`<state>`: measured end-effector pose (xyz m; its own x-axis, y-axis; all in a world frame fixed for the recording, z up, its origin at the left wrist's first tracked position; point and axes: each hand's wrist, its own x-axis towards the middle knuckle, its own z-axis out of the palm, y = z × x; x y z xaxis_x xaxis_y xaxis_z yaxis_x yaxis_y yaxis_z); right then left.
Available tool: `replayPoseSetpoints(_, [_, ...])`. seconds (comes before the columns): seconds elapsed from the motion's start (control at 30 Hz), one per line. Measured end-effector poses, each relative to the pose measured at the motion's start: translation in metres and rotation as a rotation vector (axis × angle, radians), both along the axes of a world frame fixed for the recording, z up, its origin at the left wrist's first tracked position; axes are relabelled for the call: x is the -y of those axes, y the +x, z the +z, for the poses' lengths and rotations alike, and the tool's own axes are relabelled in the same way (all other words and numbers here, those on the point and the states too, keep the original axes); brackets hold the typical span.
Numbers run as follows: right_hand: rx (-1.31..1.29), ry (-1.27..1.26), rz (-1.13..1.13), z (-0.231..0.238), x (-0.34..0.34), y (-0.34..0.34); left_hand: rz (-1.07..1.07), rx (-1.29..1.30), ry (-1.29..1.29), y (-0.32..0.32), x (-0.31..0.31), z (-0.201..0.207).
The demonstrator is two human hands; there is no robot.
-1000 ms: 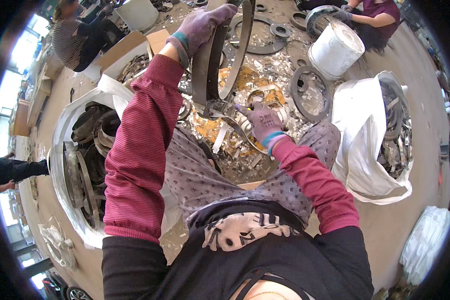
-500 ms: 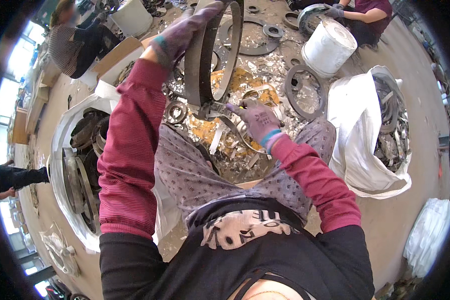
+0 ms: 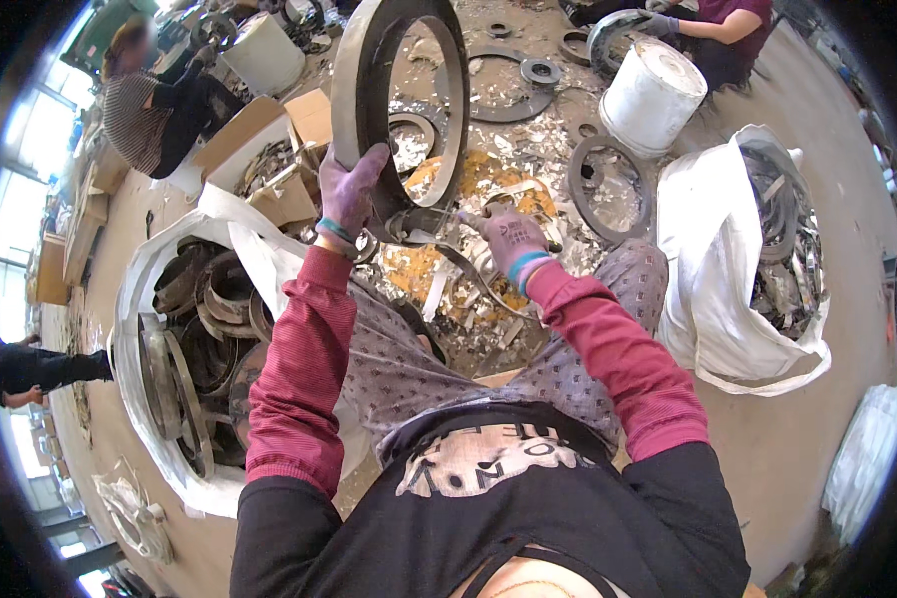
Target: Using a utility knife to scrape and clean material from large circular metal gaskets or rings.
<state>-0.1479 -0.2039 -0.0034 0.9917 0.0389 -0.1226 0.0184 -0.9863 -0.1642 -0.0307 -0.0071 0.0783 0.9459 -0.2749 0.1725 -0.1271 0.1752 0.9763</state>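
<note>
My left hand (image 3: 351, 189), in a purple glove, is closed around the near left side of a large dark ring (image 3: 359, 85) standing upright before me. At the ring's bottom edge, my gloved right hand (image 3: 513, 239) is closed on a thin knife-like tool (image 3: 458, 213), mostly hidden by the fingers. A narrow dark strip (image 3: 468, 271) hangs from the ring's lower edge, curving down past the right hand. Pale scraps and shavings (image 3: 513, 179) lie on the ground beneath, over a yellow patch (image 3: 409, 267).
A white sack of dark rings (image 3: 130, 389) stands at left, another with scraps (image 3: 703, 259) at right. Flat rings (image 3: 578, 184) lie ahead. Co-workers sit at far left (image 3: 135, 110) and far right (image 3: 728, 35), near white buckets (image 3: 623, 105). A cardboard box (image 3: 239, 135) stands at left.
My left hand has come down from the ring's top to its near left side. The ring has shifted slightly left and up in view. My right hand stays by its bottom edge.
</note>
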Motion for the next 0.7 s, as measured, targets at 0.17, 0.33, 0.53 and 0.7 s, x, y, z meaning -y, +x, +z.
replayPoseSetpoints(0.17, [0.03,0.047,0.095,0.026,0.004,-0.02,0.011,-0.106,0.03,0.008,0.007,0.026])
replayPoseSetpoints(0.33, [0.307,0.41,0.2,0.035,0.008,-0.03,-0.105,-0.15,0.045,0.014,0.01,0.061])
replayPoseSetpoints(0.53, [0.219,0.479,0.099,0.041,0.003,-0.016,-0.186,-0.086,0.233,0.043,0.023,0.075])
replayPoseSetpoints(0.7, [-0.211,0.763,-0.151,-0.007,0.013,-0.005,-0.156,0.019,0.35,0.064,0.043,0.071])
